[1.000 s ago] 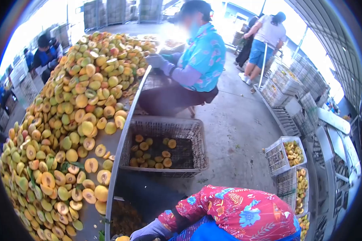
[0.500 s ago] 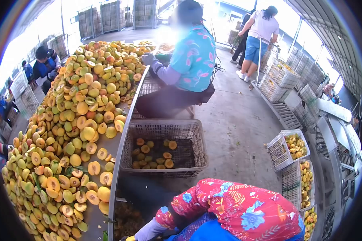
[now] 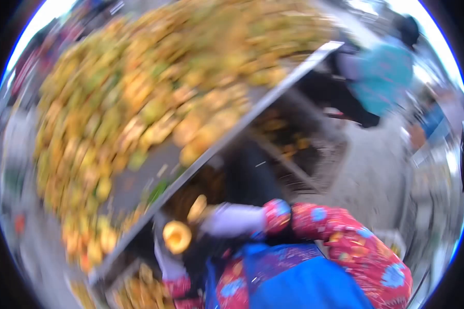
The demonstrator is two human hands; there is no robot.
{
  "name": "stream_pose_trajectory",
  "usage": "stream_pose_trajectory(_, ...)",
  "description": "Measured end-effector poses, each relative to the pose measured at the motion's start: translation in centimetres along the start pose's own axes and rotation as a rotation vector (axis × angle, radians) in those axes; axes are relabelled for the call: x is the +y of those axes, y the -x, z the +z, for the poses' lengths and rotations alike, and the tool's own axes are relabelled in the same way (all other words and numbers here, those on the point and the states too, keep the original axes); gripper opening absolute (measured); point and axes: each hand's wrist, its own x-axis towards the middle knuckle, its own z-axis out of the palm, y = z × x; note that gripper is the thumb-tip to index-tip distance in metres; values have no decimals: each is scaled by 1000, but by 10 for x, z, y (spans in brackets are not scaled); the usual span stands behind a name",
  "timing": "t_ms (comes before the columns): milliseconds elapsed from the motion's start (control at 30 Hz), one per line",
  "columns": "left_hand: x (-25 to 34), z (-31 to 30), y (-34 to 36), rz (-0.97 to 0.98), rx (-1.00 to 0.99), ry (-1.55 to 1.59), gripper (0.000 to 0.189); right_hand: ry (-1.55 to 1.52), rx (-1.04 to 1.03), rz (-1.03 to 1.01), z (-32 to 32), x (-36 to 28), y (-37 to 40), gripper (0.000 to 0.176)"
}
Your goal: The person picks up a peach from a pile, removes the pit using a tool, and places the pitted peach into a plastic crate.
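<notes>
Motion blurs the whole head view. My right hand (image 3: pixel 203 219), at the end of a lavender sleeve, is closed on a yellow fruit half (image 3: pixel 197 208) seen nearly edge-on. Just left of it and lower, a round fruit half (image 3: pixel 177 237) with its hollow cut face up lies at my left hand (image 3: pixel 166 251), whose fingers are mostly hidden and smeared. Both hands are over my lap, on the near side of the table's metal edge (image 3: pixel 211 150). Beyond that edge spreads a large heap of yellow-orange fruit (image 3: pixel 139 92), many pieces halved.
A crate (image 3: pixel 325 170) with some fruit stands beyond my right arm. Fruit (image 3: pixel 144 289) also lies below the table edge at the lower left. A co-worker in a turquoise top (image 3: pixel 384 72) sits at the upper right. Another person (image 3: pixel 435 121) is farther right.
The view has swung left and down, so the table edge now runs diagonally. Both forearms have come into view, with fruit halves at the hands. The seated co-worker appears farther right.
</notes>
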Motion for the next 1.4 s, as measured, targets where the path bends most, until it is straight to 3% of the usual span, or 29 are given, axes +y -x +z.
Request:
stream_pose_trajectory(33,-5,-17,10,308,126,-422,41,66,-6,78,16,33,7,31)
stream_pose_trajectory(67,-10,-36,14,-32,140,23,38,-608,97,646,4,11,-5,31)
stream_pose_trajectory(100,-11,-51,16,-333,305,495,40,-969,103,712,-3,-1,-12,30)
stream_pose_trajectory(133,2,-65,31,-321,382,410,43,-1314,109,809,-8,-5,-16,30)
stream_pose_trajectory(200,-14,-98,63,-245,711,301,42,-1249,75,894,-5,2,-21,27)
stream_pose_trajectory(267,-23,-130,95,-315,959,-133,41,-1129,63,896,10,23,-23,27)
stream_pose_trajectory(300,-47,-151,116,-351,866,-670,45,-1048,91,909,16,28,-25,26)
stream_pose_trajectory(333,-27,-147,118,-480,854,-890,54,-970,115,912,18,29,-27,25)
stream_pose_trajectory(367,-54,-155,133,-496,824,-1125,64,-1028,89,951,15,23,-30,24)
stream_pose_trajectory(467,-9,-117,89,-188,704,-983,55,-1082,53,997,11,15,-34,25)
stream_pose_trajectory(500,13,-96,69,-199,588,-950,49,-1082,57,999,10,15,-35,26)
stream_pose_trajectory(567,39,-62,20,47,465,-869,46,-1065,67,1019,7,9,-41,26)
stream_pose_trajectory(633,71,-35,-26,94,345,-885,48,-1033,122,1056,1,18,-38,24)
stream_pose_trajectory(700,87,-19,-72,181,272,-1004,39,-480,78,551,5,35,-22,24)
stream_pose_trajectory(733,101,-16,-98,189,196,-1033,34,-347,60,434,-6,39,-13,26)
stream_pose_trajectory(767,104,-12,-122,232,245,-1061,31,-212,56,319,-19,35,-9,28)
stream_pose_trajectory(800,103,-10,-147,273,297,-1089,28,-245,56,310,-28,17,-15,31)
stream_pose_trajectory(867,98,-12,-197,220,269,-1160,30,-597,42,571,-33,26,-12,24)
stream_pose_trajectory(900,95,-10,-221,188,267,-1151,33,-759,66,710,-36,30,-10,22)
stream_pose_trajectory(1000,80,-1,-289,-4,169,-1181,42,-900,48,750,-44,28,-16,28)
stream_pose_trajectory(1067,78,15,-313,-8,233,-1163,49,-948,70,783,-48,27,-20,30)
stream_pose_trajectory(1133,72,26,-330,-166,335,-1050,48,-965,110,836,-55,20,-27,31)
stream_pose_trajectory(1200,61,23,-347,-231,312,-958,65,-1050,126,881,-63,15,-30,30)
stream_pose_trajectory(1233,56,13,-350,-198,256,-873,82,-1092,129,901,-64,13,-30,30)
stream_pose_trajectory(1333,39,-6,-335,-47,134,-553,105,-1011,111,857,-60,15,-28,27)
stream_pose_trajectory(1400,27,0,-314,58,194,-279,108,-1038,89,831,-57,18,-26,26)
